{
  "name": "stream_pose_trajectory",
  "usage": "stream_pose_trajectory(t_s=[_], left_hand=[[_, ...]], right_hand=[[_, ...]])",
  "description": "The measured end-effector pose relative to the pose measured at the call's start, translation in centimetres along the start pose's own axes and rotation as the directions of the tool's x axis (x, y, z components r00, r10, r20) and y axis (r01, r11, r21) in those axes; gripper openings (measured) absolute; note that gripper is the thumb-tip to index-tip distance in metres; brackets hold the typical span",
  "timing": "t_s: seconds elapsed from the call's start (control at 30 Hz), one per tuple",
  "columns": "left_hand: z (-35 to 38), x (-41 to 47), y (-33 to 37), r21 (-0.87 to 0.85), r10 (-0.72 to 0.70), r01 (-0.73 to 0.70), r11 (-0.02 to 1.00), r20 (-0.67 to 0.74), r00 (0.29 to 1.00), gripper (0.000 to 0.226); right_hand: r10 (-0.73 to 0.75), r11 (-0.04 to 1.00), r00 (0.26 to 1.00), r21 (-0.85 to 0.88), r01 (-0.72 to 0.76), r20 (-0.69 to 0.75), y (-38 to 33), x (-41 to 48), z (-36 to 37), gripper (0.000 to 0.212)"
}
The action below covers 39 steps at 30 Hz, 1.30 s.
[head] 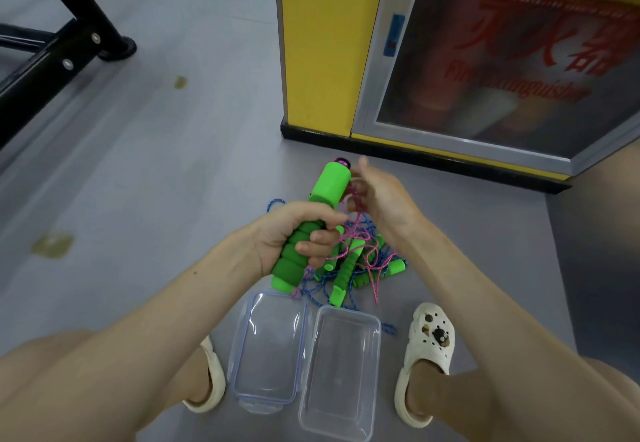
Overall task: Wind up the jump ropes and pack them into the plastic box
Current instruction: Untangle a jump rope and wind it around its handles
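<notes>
- Left hand — I see it wrapped tight round green handle, tilted up-right.
- Right hand raised beside handle top, fingers curled on pink cord.

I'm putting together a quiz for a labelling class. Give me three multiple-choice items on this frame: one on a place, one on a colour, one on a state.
1. Where is the clear plastic box?
A. On the floor between the white clogs
B. On the black bench frame
C. Inside the cabinet

2. The left hand grips a green foam handle. What colour is the cord that the right hand pinches?
A. Yellow
B. Pink
C. Black

3. What state is the box in?
A. Packed with ropes
B. Closed
C. Open and empty

Answers: 1 A, it sits on the floor by the person's feet; 2 B, the cord at that hand is pink; 3 C, its lid lies beside it and nothing is inside.
</notes>
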<state>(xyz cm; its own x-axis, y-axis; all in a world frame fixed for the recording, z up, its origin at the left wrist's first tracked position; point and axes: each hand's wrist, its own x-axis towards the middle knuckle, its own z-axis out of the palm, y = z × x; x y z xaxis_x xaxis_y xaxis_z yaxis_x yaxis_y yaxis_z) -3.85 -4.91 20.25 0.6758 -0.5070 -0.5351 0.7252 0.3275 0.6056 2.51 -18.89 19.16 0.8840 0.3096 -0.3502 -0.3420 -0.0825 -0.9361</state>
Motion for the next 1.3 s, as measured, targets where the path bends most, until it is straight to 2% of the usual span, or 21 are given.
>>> stream_pose_trajectory(t_s=[0.07,0.17,0.27,0.37,0.43,0.53,0.63,0.7,0.73,0.77,0.83,0.87,0.93,1.03,1.1,1.23,1.3], left_hand=[[0.4,0.3,0.0,-0.129,0.114,-0.115,0.985,-0.015,0.993,0.023],[1.0,0.7,0.0,-0.241,0.255,-0.269,0.932,-0.086,0.963,0.019],[1.4,0.9,-0.2,-0.266,0.317,-0.35,0.898,-0.161,0.935,0.009],[1.0,1.3,-0.3,-0.318,0.344,-0.405,0.857,-0.23,0.91,0.031],[0.6,1.3,-0.3,-0.295,0.376,-0.448,0.844,-0.272,0.886,0.042],[0.5,1.1,-0.3,-0.164,0.393,-0.469,0.868,-0.35,0.85,0.047],[0.3,1.0,-0.3,0.034,0.398,-0.421,0.906,-0.402,0.825,0.05],[0.3,0.8,-0.1,0.201,0.417,-0.366,0.909,-0.439,0.796,0.038],[0.3,0.7,0.1,0.282,0.439,-0.343,0.896,-0.444,0.781,0.025],[0.1,0.8,0.2,0.387,0.476,-0.32,0.865,-0.432,0.766,0.022],[-0.6,1.1,0.2,0.615,0.533,-0.222,0.757,-0.384,0.754,0.026],[-0.7,1.1,0.3,0.685,0.534,-0.171,0.708,-0.361,0.764,0.022],[-0.9,1.1,0.3,0.712,0.45,-0.091,0.697,-0.334,0.828,0.017],[-0.7,0.9,0.1,0.701,0.276,0.006,0.713,-0.288,0.917,0.013],[-0.7,0.7,0.0,0.608,0.21,-0.046,0.793,-0.201,0.957,0.018],[-0.7,0.3,-0.1,0.227,0.158,-0.125,0.966,-0.133,0.978,0.015],[0.0,0.1,-0.4,0.0,0.152,-0.152,0.988,-0.073,0.986,0.02]], right_hand=[[-0.03,0.992,0.999,-0.124,0.034,0.032,0.8,-0.4,0.3,0.027],[0.013,0.985,0.992,-0.171,0.009,0.126,1.7,-1.2,1.0,0.021],[0.075,0.97,0.981,-0.243,-0.03,0.178,1.9,-1.5,1.6,0.033],[0.105,0.906,0.963,-0.422,0.009,0.248,1.9,-1.9,1.9,0.03],[0.116,0.892,0.949,-0.45,0.029,0.292,2.1,-2.0,1.9,0.022],[0.128,0.855,0.929,-0.514,0.074,0.347,2.6,-1.7,1.6,0.016],[0.149,0.785,0.913,-0.607,0.124,0.379,3.0,-1.6,1.3,0.017],[0.142,0.731,0.919,-0.665,0.153,0.368,2.7,-1.5,1.0,0.016],[0.13,0.716,0.925,-0.679,0.162,0.357,2.4,-1.5,0.7,0.016],[0.107,0.718,0.93,-0.674,0.172,0.352,2.0,-1.5,0.5,0.014],[0.044,0.75,0.939,-0.632,0.195,0.342,1.2,-1.4,-0.1,0.011],[0.015,0.772,0.945,-0.604,0.197,0.328,0.7,-1.5,-0.4,0.01],[-0.03,0.816,0.956,-0.545,0.191,0.291,0.1,-1.4,-1.0,0.005],[-0.085,0.811,0.96,-0.542,0.221,0.265,0.0,-1.0,-1.5,0.007],[-0.086,0.788,0.96,-0.572,0.229,0.265,0.2,-0.9,-1.5,0.006],[-0.097,0.907,0.972,-0.383,0.174,0.213,0.3,-1.2,-1.3,0.007],[-0.093,0.95,0.977,-0.278,0.145,0.192,0.1,-1.3,-1.2,0.007]])
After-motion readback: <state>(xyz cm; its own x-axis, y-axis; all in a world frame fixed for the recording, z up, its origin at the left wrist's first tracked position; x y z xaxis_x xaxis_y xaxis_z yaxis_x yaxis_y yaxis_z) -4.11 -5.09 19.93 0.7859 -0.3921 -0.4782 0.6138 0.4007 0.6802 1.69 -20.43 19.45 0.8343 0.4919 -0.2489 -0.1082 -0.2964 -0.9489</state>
